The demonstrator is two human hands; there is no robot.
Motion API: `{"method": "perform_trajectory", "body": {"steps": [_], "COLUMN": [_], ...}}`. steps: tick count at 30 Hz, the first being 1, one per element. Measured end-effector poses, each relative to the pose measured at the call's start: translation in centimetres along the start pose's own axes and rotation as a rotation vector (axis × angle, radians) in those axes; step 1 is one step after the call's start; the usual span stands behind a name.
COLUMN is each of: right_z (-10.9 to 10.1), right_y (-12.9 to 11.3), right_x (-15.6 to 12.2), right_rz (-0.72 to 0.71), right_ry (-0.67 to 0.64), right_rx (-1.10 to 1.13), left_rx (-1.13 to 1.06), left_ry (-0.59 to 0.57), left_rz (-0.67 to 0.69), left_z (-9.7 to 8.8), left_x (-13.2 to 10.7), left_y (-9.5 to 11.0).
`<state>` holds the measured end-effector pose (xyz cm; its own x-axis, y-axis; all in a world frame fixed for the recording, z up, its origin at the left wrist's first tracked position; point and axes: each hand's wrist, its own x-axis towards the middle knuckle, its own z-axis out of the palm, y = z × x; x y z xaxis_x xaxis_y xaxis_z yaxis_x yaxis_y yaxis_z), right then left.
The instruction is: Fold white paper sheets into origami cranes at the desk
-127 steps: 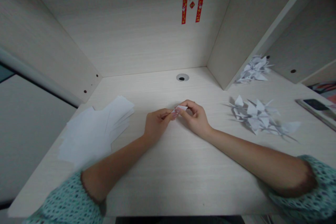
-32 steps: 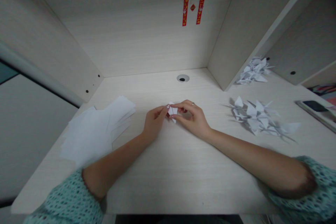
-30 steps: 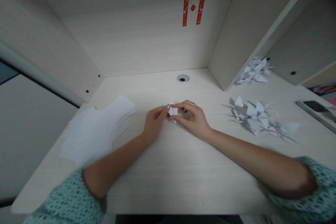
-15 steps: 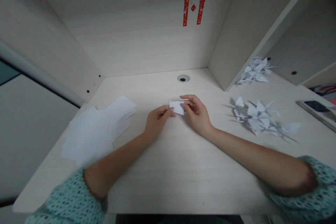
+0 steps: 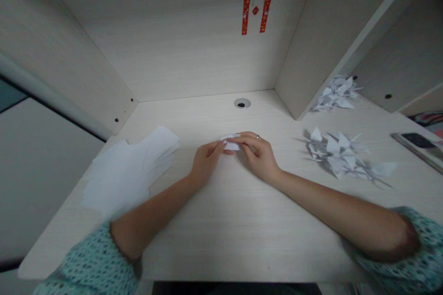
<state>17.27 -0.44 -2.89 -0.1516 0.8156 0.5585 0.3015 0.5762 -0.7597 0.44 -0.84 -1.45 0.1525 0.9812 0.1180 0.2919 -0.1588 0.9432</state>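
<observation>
Between my two hands is a small folded piece of white paper (image 5: 232, 146), held just above or on the desk. My left hand (image 5: 206, 159) is closed, its thumb and fingers pinching the paper's left end. My right hand (image 5: 259, 154), with a ring on one finger, is closed on the right part, its index finger laid across the top of the paper. The fingers cover part of the paper, so its exact folds cannot be made out.
On the left lies a spread stack of white paper sheets (image 5: 128, 170). Several folded paper cranes (image 5: 337, 152) lie to the right, with another heap of folded paper (image 5: 337, 94) behind the divider (image 5: 311, 64). A phone (image 5: 418, 147) rests at the far right. A cable hole (image 5: 242, 103) sits at the back.
My right index finger has moved left across the paper's top, reaching near my left thumb. Less of the paper's face shows now, and it looks narrower.
</observation>
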Motion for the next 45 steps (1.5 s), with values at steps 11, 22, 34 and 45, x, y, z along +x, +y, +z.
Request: {"method": "perform_trajectory", "body": {"steps": [11,22,34,45], "right_z": [0.13,-0.04,-0.46,-0.56], "right_y": [0.24,-0.19,-0.42,-0.66], "right_x": [-0.02,-0.06,0.05,0.15], "right_rz": [0.009,-0.063,-0.168,-0.206], "right_ry": [-0.015,-0.038,0.082,0.041], "right_rx": [0.049,-0.117,-0.282,-0.25], "left_rx": [-0.073,-0.108,-0.12,-0.089], "left_ry": [0.124,0.194,0.135,0.137], "left_rz": [0.008,-0.035,-0.003,-0.036], "left_z": [0.03,-0.11,0.04,-0.07], "left_x": [0.26,0.59,0.58,0.37], "left_y": [-0.38,-0.81,-0.77,-0.26]}}
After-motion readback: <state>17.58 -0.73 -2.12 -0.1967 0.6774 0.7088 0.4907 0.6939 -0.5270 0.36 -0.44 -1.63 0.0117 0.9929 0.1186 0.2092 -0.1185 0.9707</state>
